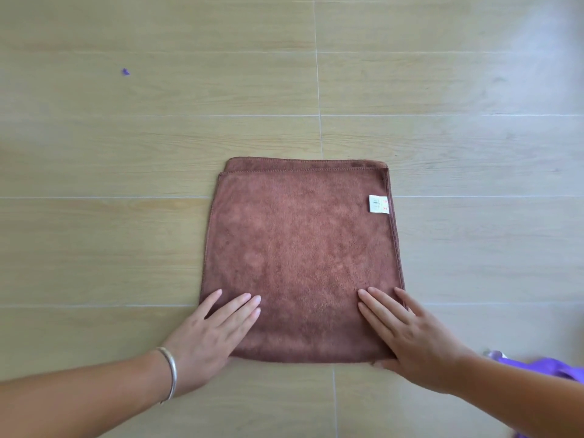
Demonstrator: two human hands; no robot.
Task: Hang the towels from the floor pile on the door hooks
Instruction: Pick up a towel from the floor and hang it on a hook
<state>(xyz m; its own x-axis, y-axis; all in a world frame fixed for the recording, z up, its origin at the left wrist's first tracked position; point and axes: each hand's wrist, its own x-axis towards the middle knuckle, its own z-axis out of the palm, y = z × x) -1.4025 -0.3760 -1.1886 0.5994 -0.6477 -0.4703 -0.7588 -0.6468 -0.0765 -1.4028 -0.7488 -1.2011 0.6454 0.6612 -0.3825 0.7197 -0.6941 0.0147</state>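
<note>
A brown towel (300,248) lies folded flat on the wood-look floor, with a small white label (377,204) at its right edge. My left hand (211,333) rests flat on the towel's near left corner, fingers spread and holding nothing. My right hand (407,333) lies flat on the near right corner in the same way. A silver bangle (169,374) is on my left wrist. No door or hooks are in view.
A purple cloth (543,368) shows at the lower right edge, partly behind my right forearm. A tiny purple scrap (125,71) lies on the floor at the upper left. Pale floor planks (126,216) surround the towel.
</note>
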